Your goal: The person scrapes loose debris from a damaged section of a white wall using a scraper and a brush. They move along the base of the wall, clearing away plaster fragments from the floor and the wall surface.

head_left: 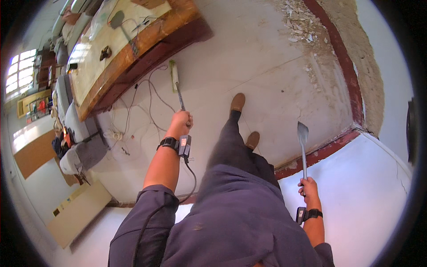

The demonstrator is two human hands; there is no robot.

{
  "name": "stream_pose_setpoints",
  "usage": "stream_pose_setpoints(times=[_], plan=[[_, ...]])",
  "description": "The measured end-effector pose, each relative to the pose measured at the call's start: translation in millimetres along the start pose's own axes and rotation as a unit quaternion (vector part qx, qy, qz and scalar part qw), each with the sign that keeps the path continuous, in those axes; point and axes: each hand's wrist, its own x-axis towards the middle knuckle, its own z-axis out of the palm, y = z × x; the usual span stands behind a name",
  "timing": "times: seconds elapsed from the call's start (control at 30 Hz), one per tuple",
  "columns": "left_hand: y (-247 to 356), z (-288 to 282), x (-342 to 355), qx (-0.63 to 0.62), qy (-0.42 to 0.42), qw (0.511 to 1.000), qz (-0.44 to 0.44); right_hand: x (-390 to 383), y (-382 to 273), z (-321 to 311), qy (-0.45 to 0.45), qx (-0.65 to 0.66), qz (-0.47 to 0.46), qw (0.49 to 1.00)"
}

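Below, the left hand [180, 121] reaches forward on an outstretched arm, clenched around the handle of a broom [174, 76] whose pale head rests on the floor [249, 58]. Lower right, the right hand [308, 186] grips a long-handled scraper [303, 142] pointing up toward the red skirting [347, 71]. Plaster debris [298, 22] lies by the wall; a long wooden counter [129, 49] stands at upper left.

My left hand [181, 120] is stretched out in front of me, arm nearly straight, and its fingers are curled tight in a fist. A black band sits on that wrist. My right hand [308, 186] is lower and closer to my body, elbow bent, fingers wrapped shut too, with a black band on its wrist.
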Motion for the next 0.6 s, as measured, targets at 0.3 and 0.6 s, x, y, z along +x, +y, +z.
stream_pose_setpoints(times=[0.3, 0.6], plan=[[54.2, 109.2, 9.4, 0.107, -0.170, 0.979, -0.034, -14.5, -58.6, 51.4, 0.016, 0.048, 0.066, 0.997], [-12.5, 20.7, 35.6, 0.306, -0.213, 0.910, 0.179, -27.2, -122.0, 80.9, -0.038, 0.044, 0.043, 0.997]])
